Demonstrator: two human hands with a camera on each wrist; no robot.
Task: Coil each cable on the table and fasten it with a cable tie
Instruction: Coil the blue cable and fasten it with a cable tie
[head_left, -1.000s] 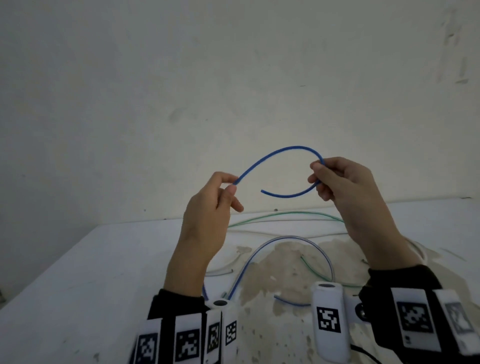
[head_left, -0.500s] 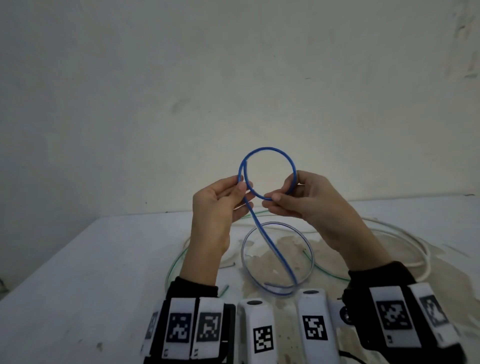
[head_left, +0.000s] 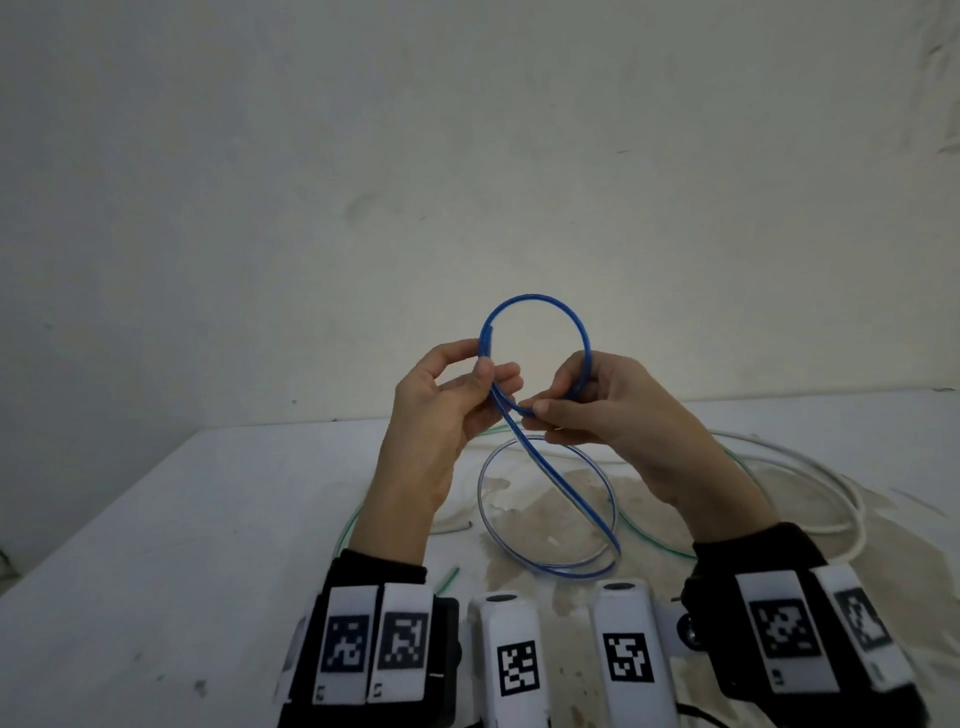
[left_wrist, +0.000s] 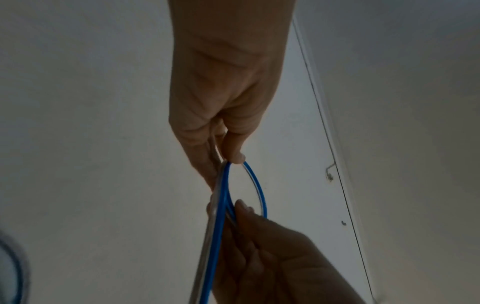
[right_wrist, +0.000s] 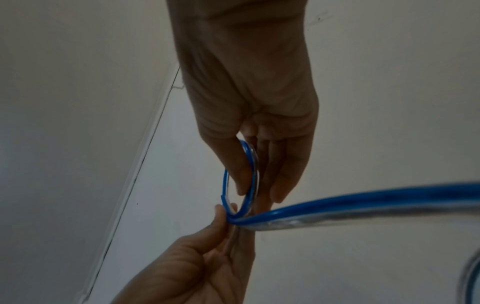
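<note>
Left hand (head_left: 441, 415) pinches the blue cable (head_left: 535, 312) where its cut end overlaps the running strand, thumb and fingers curled on the crossing; right hand (head_left: 613, 415) grips the opposite side of the same loop, thumb inside the ring. The cable is up in the air above the desk (head_left: 156, 545), in front of the wall. A second ago it was only an open arc stretched between hands held wide apart; half a second ago the ring had closed, and now the hands sit slightly nearer each other with the loop steady. So the first turn looks made. The rest trails down from the left hand's pinch into a big slack loop on the desk near the wrists. Green cable (head_left: 654, 535) and white cable (head_left: 810, 462) lie uncoiled further right. No cable tie visible.
</note>
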